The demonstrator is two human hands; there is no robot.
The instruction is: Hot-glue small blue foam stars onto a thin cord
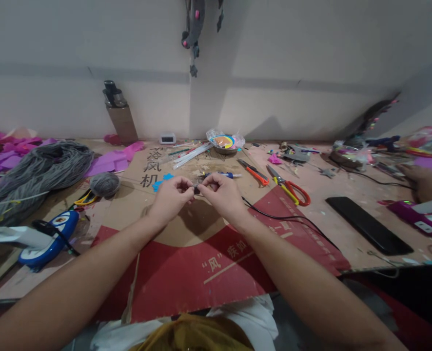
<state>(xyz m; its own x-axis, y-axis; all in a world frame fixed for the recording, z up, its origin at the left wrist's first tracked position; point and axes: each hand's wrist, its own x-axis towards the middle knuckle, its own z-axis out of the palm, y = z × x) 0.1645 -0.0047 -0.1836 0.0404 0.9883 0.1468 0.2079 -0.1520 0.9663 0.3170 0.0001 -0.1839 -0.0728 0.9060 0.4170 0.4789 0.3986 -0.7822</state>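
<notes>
My left hand (172, 199) and my right hand (221, 196) meet over the cardboard, thumbs and fingertips pinched together. Between them they grip a small dark grey piece (197, 189), mostly covered by the fingers, so its kind cannot be made out. Just beyond the hands lies a slim blue tool (225, 174), partly hidden. A blue cut-out shape (164, 182) rests beside my left hand. Right of my right hand are a knife with an orange handle (257, 175) and scissors with red and yellow handles (292, 190).
Grey yarn (44, 168) and a yarn ball (105, 185) lie left, near a blue power strip (49, 239). A black phone (368, 224) and purple power strip (421, 218) sit right. Another person's hand (426, 183) is at far right. A black cable (292, 215) crosses the red-printed cardboard (186, 282).
</notes>
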